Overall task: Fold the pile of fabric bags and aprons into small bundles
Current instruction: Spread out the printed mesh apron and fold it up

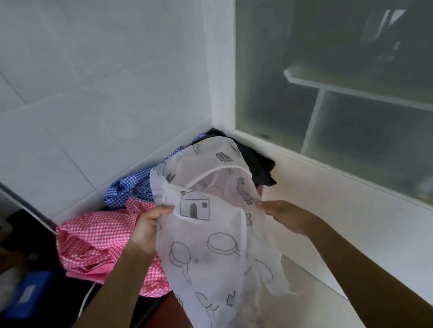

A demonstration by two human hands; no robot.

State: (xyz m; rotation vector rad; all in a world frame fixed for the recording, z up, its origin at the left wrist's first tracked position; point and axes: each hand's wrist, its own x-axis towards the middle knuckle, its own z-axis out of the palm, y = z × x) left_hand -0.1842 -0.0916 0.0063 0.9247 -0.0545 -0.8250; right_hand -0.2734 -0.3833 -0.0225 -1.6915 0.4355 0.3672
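White thin cloth (206,251) with grey drawings of a house, pans and leaves hangs between the two hands (bag or apron, I cannot tell which). The left hand (147,225) has its grip clamped on the left edge of the cloth, the thumb lying on top beside the drawn house. The right hand (283,213) has its grip closed on the opposite edge, the fingertips pinching the material. Below both grips the cloth falls loose in front of the bench (331,245).

Just behind the left grip lies a crumpled pink checked fabric (93,237), and beyond it a blue checked fabric (126,189) against the tiled wall (89,82). Beyond the right grip a black fabric (258,163) sits in the corner, under the frosted window (340,70).
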